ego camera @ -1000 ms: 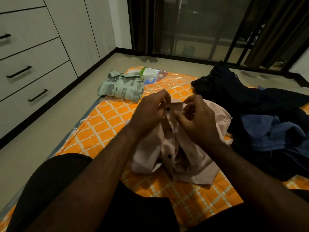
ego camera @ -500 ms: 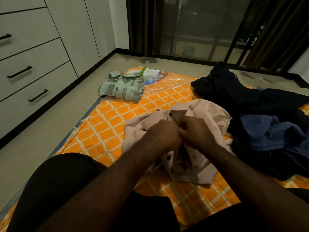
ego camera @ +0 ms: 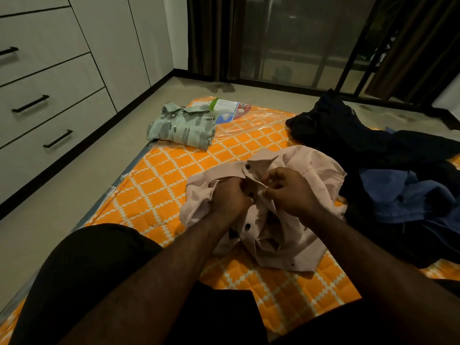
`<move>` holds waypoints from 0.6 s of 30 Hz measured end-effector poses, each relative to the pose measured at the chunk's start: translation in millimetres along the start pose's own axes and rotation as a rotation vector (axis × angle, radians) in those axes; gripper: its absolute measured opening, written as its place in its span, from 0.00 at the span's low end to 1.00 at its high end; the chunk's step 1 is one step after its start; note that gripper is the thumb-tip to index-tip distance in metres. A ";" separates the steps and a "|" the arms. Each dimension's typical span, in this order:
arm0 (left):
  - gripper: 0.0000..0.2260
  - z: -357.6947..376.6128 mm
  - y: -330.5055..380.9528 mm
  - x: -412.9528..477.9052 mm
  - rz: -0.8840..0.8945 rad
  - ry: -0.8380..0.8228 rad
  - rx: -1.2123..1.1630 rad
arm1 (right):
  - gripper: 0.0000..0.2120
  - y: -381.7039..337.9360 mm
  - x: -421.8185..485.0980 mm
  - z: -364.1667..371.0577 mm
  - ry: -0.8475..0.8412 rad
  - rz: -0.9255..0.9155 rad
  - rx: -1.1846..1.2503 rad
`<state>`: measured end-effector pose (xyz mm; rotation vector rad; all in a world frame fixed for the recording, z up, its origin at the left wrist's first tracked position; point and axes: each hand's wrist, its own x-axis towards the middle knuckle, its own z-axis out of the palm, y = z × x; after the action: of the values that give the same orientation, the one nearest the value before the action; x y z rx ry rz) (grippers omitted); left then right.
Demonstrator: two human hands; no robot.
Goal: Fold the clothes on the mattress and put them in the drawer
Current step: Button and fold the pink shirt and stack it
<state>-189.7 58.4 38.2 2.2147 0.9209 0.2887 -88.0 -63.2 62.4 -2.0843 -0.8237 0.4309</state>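
Asker: Shirt first. Where is it?

Watcher: The pink shirt point(ego camera: 293, 235) lies crumpled on the orange mattress point(ego camera: 159, 185), right in front of the person's knees, with its collar away from them. It isn't folded.

Asker: And the hands?

Watcher: Both are on its front opening. The left hand point(ego camera: 230, 197) has its fingers curled tight round a bunch of the cloth. The right hand point(ego camera: 290, 192) pinches the edge of the button strip between thumb and fingers, touching the left hand's knuckles. A dark button point(ego camera: 251, 194) shows between the two hands, another button point(ego camera: 248, 166) sits above at the collar, and one more is below.

Asker: Anything already folded?

Watcher: A green patterned shirt point(ego camera: 181, 127) sits folded near the mattress's far left corner, just beside a printed label point(ego camera: 229, 108) under the plastic wrap.

Asker: What about the rest of the clothes?

Watcher: A dark heap point(ego camera: 361, 145) lies to the right, touching the pink shirt, with a blue shirt point(ego camera: 398, 195) in it.

Asker: The drawers?

Watcher: The drawers point(ego camera: 49, 100) are across the floor point(ego camera: 74, 183) on the left, all closed.
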 end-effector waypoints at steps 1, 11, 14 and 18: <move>0.17 1.1 0.6 0.7 -0.005 0.010 -0.020 | 0.13 -0.3 -0.6 -0.3 0.011 -0.012 -0.022; 0.15 -17.3 21.1 -5.0 0.009 -0.184 -0.449 | 0.10 -3.5 -3.4 -0.1 0.171 -0.096 -0.128; 0.15 -20.6 20.8 -6.2 0.010 -0.192 -0.521 | 0.11 -3.3 -1.9 -0.7 0.180 -0.088 -0.093; 0.11 -16.5 20.6 -3.4 -0.070 -0.163 -0.638 | 0.13 -1.1 -0.3 -1.5 0.156 -0.063 -0.006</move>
<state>-188.5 54.6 64.5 1.5897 0.6915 0.3116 -87.9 -63.8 64.1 -2.0622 -0.7961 0.2295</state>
